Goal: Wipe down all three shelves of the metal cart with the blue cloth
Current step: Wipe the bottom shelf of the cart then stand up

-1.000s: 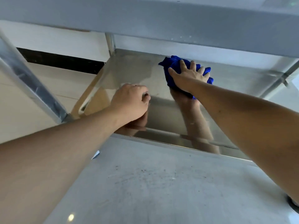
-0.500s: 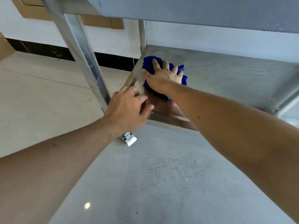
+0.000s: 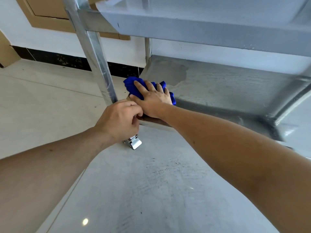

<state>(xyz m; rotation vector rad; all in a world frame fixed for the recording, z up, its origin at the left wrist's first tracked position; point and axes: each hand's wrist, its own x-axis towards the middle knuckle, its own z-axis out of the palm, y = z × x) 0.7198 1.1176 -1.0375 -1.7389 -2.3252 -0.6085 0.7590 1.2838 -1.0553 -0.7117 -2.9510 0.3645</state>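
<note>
Two hands at the bottom shelf of the metal cart, both at its front left corner. Our right hand lies flat, fingers straight and slightly spread, pressing the blue cloth onto the shelf. The cloth is bunched under the palm and spills past the fingertips, right at the shelf's left edge. Our left hand curls over the shelf's front lip just beside the right wrist, at the foot of the front left upright; whether the fingers actually clamp the lip we cannot tell. Behind the cloth a darker damp-looking patch reaches toward the back left corner. Rightward the shelf surface runs bare to its raised right rim. The shelf above overhangs it closely. Below the left hand a caster brake tab shows. Left of the upright, pale floor reaches a dark skirting.
</note>
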